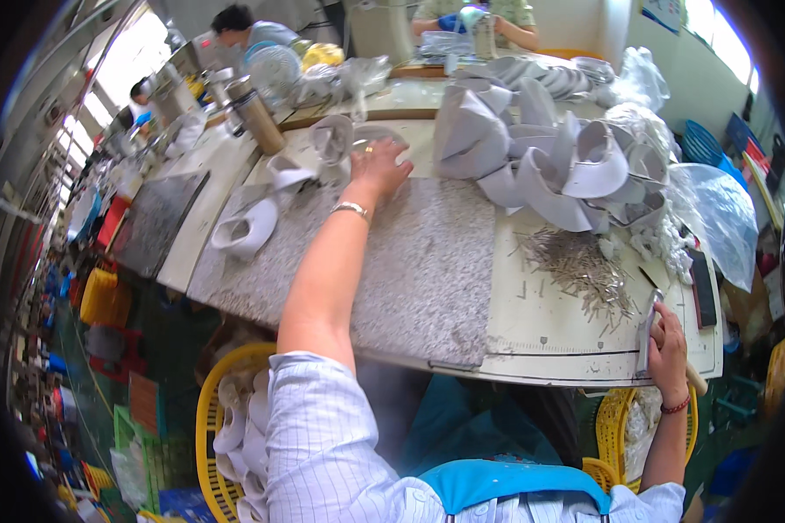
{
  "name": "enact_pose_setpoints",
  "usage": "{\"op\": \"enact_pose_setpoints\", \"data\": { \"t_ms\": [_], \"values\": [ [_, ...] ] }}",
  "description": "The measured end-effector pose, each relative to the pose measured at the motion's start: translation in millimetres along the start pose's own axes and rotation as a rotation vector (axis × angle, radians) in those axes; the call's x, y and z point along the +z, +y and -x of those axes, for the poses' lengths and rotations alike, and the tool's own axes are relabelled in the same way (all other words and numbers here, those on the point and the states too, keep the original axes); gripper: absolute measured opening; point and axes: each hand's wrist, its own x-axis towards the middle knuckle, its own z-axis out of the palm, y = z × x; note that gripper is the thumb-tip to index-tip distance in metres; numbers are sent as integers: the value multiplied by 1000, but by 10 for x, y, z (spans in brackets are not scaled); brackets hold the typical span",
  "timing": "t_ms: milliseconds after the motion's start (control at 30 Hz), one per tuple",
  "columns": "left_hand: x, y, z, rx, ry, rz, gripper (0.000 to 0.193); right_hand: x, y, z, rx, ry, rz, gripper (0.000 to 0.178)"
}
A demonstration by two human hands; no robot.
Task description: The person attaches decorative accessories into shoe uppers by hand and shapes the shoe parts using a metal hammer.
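Lengthwise outward, metal tool (pixel 646 340), in right fingers (pixel 661 324)

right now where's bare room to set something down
Widest is the grey mat right of the left forearm, bordered by the piled white pieces beyond and the heap of thin metal pieces to the right. A smaller patch lies between that forearm and the white piece to its left. Crowded: the far right and around the right hand.

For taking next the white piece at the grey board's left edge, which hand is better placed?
Likely the left hand: it looks open and is nearer that white piece. The right hand is farther away and holds a metal tool.
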Motion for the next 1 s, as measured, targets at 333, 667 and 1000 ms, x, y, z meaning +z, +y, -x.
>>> {"op": "enact_pose_setpoints", "data": {
  "t_ms": [333,667,1000],
  "values": [
    [-92,-208,-200,-379,-226,-526,49,22,14,-62,-2,-55,92,54],
    [-249,978,-134,104,-22,1227,22,41,18,-50,4,-32,113,53],
    [-431,908,408,-15,10,1301,19,43,69,-17,-15,12,112,50]
  ]
}}
